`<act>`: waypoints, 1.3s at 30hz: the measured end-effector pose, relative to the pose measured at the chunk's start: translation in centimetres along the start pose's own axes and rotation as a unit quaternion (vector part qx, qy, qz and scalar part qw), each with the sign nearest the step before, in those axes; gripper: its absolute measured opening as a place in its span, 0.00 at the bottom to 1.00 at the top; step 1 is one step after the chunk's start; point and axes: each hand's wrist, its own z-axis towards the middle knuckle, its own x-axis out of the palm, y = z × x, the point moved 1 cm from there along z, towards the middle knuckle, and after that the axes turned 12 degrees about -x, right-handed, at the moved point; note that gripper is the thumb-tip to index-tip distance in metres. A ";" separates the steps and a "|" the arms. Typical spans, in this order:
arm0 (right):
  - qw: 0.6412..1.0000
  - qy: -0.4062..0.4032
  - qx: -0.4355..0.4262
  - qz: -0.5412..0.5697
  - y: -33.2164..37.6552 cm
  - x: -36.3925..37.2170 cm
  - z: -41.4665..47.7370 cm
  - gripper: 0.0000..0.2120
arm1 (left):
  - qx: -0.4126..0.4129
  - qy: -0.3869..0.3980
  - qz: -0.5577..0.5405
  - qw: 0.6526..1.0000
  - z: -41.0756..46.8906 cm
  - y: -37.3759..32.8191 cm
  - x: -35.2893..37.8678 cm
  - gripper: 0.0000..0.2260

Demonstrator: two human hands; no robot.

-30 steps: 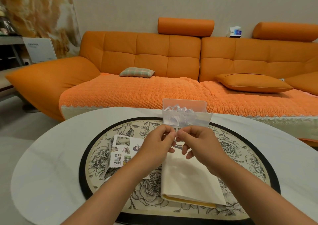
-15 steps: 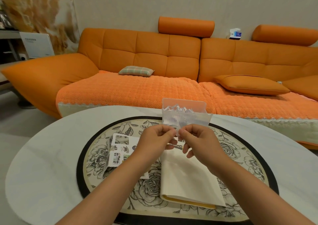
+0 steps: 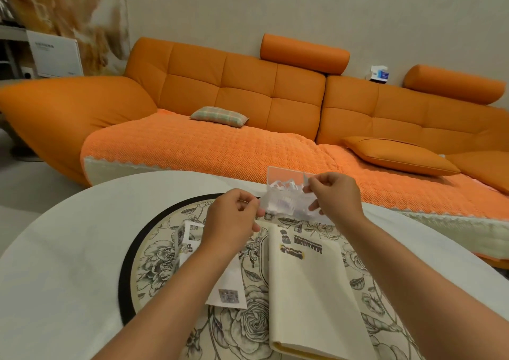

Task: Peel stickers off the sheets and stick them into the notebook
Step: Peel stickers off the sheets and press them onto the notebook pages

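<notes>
A translucent sticker sheet hangs in the air above the table, held between both hands. My left hand pinches its lower left corner. My right hand pinches its upper right part between thumb and fingers. Below them lies the cream notebook, open, with two dark stickers near the top of its page. A white sticker sheet with small pictures lies to the notebook's left, partly hidden by my left forearm.
A round white table carries a floral mat with a black border. Behind it stands an orange sofa with a plaid cushion and an orange cushion.
My hands have moved apart: the right one went up and to the right along the translucent sheet, the left stayed at its lower left corner. The camera swung, uncovering the notebook's stickers.
</notes>
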 end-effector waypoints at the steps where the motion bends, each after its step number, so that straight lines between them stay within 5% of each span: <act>1: 0.999 0.006 -0.014 -0.048 -0.2 0.3 1.0 0.07 | 0.006 0.000 0.001 1.000 0.1 0.0 -0.1 0.06; 7: 0.983 0.079 -0.039 -0.164 -0.6 1.3 2.6 0.09 | 0.068 -0.016 0.031 0.997 0.2 0.3 -0.3 0.05; 11: 0.995 0.089 0.024 0.031 1.6 0.7 -0.8 0.14 | 0.144 -0.037 0.068 0.987 0.0 0.5 -0.2 0.02; 14: 0.968 0.141 0.120 0.170 3.2 -0.5 -3.8 0.21 | 0.211 -0.039 0.102 0.971 -0.6 0.7 0.2 0.00; 21: 0.969 0.152 0.125 0.151 2.6 -2.8 -6.4 0.10 | 0.356 -0.017 0.162 0.920 -2.2 0.8 1.4 0.03; 29: 0.983 0.160 0.050 0.078 0.9 -4.7 -7.2 0.11 | 0.227 0.092 0.139 0.959 -3.5 0.6 2.6 0.15; 39: 0.970 0.240 -0.044 0.006 0.0 -6.5 -7.4 0.10 | 0.084 0.118 0.066 0.987 -3.7 0.0 5.1 0.03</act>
